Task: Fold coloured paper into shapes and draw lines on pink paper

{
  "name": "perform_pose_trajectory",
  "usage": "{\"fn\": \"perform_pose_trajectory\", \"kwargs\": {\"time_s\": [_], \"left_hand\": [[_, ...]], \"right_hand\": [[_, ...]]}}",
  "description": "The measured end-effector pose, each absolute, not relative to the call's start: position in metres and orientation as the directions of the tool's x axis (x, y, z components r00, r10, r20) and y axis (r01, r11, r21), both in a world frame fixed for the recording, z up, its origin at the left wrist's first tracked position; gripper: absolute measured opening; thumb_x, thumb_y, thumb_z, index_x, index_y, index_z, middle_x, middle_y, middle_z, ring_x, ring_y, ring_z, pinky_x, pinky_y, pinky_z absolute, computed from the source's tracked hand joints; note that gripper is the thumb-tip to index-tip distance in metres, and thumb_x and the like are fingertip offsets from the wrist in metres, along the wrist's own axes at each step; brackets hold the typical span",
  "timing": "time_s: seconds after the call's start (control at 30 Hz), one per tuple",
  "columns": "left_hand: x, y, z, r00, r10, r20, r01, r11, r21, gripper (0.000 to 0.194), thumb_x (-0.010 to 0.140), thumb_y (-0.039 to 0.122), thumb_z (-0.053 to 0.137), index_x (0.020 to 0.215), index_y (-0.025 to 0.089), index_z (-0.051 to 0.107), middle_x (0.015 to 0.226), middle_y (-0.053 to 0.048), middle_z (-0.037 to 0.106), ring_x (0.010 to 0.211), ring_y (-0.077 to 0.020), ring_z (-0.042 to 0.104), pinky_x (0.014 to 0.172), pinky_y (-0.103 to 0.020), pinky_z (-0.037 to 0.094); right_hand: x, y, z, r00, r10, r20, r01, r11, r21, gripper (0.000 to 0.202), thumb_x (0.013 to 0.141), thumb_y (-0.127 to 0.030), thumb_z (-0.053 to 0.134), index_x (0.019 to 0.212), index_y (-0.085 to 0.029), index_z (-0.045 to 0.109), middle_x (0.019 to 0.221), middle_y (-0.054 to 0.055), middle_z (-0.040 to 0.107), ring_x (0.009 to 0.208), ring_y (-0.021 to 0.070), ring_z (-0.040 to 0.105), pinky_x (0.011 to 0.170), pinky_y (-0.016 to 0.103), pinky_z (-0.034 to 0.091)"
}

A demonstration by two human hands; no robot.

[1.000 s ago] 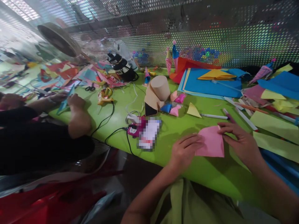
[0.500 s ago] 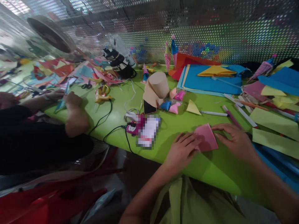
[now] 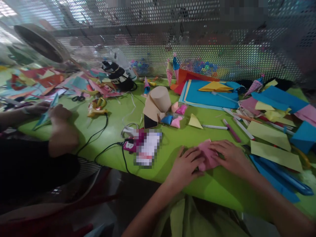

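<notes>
A piece of pink paper (image 3: pixel 208 156) lies on the green table between my hands, its surface bent and partly covered by fingers. From its left side my left hand (image 3: pixel 185 164) grips it, fingertips over the edge and thumb raised. On the right, my right hand (image 3: pixel 228 156) has its fingers curled over the top corner with the thumb against the paper's face. Beyond it are a yellow paper triangle (image 3: pixel 195 121) and a white pen (image 3: pixel 215 127). Pale yellow-green paper strips (image 3: pixel 275 154) lie right of my right hand.
A phone (image 3: pixel 149 148) and a purple power strip (image 3: pixel 132 144) with black cables sit to the left. Behind stand a brown paper roll (image 3: pixel 161 98) and blue sheets (image 3: pixel 212 97). A co-worker's hand (image 3: pixel 59 113) holds blue paper at far left; a glue gun (image 3: pixel 98 108) lies nearby.
My right hand has moved left onto the pink paper, which was a flat, folded square and now looks bent. The whole view has shifted slightly.
</notes>
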State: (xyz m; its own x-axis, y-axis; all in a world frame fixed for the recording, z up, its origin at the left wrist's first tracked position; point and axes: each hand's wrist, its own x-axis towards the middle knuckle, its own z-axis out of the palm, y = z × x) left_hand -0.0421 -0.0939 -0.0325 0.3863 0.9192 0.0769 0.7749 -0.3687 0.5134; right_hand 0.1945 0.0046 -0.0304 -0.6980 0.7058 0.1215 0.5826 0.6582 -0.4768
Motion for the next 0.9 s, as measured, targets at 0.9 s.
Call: {"fn": "perform_pose_trajectory", "kwargs": {"time_s": [0.9], "left_hand": [[-0.037,-0.066,-0.011,0.144,0.989,-0.011,0.355,-0.041,0.934,0.084,0.080,0.014,0.061,0.159,0.024,0.036,0.087,0.001,0.063,0.067,-0.0124,0.050,0.063,-0.024,0.040]], "right_hand": [[0.184,-0.005,-0.006,-0.450,0.891,-0.055,0.386,0.139,-0.912,0.048,0.085,-0.047,0.074,0.126,-0.025,0.068,0.104,0.007,0.074,0.097,0.0263,0.069,0.086,0.042,0.055]]}}
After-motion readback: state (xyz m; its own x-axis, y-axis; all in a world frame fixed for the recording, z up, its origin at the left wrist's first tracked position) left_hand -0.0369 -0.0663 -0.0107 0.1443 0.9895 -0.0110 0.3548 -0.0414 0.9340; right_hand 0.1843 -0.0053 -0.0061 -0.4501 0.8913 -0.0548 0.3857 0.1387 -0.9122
